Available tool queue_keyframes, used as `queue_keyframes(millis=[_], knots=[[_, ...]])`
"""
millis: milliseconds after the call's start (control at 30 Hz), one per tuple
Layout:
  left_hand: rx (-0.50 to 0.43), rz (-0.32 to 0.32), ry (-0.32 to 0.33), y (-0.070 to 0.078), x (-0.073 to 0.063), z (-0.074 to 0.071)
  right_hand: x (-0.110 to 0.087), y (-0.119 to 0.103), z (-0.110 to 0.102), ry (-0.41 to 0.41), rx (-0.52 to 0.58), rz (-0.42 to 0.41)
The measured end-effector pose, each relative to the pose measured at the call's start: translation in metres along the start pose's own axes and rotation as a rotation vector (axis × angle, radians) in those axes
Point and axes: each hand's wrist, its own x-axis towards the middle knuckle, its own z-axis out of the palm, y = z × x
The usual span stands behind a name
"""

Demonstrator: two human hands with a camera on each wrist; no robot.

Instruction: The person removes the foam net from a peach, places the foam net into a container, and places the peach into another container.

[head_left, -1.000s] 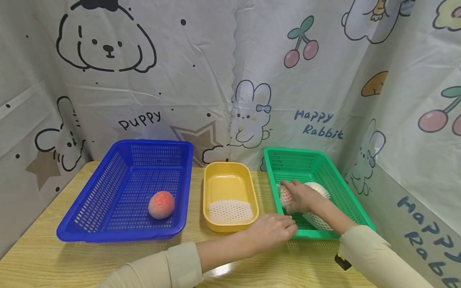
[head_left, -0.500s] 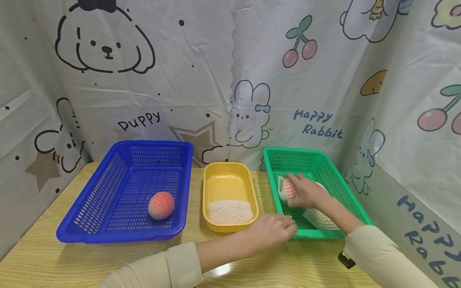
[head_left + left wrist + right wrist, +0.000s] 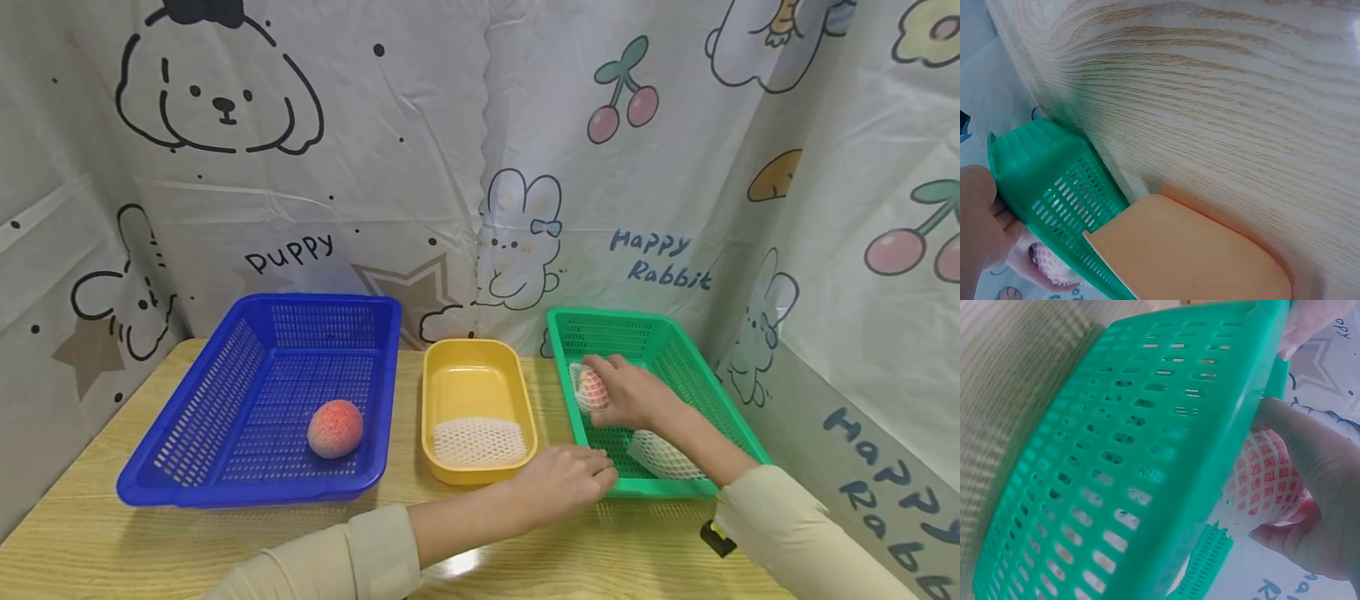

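In the head view my right hand (image 3: 633, 396) holds a peach (image 3: 593, 390) in a white foam net, inside the left part of the green basket (image 3: 738, 425). The right wrist view shows thumb and fingers around the netted peach (image 3: 1266, 475), partly hidden by the basket wall. My left hand (image 3: 573, 479) grips the near-left corner of the green basket; in the left wrist view its fingers curl at the rim. Another white foam net (image 3: 666, 458) lies beneath my right forearm, its contents not visible.
A yellow tray (image 3: 480, 479) stands in the middle with a flat foam net (image 3: 480, 442) in it. To the left, a blue basket (image 3: 255, 492) holds a bare pink peach (image 3: 335, 429). A printed curtain (image 3: 420, 192) hangs behind and at both sides.
My right hand has shifted slightly away from me with the netted peach, and more of the net's loose end shows. The left hand stays at the basket corner.
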Motion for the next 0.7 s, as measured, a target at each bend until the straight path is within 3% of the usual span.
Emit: queue_keyframes(millis=[700], knots=[[-0.004,-0.011,-0.011,0.000,0.000,0.003,0.000,-0.014,-0.017,0.084,-0.037,-0.013]])
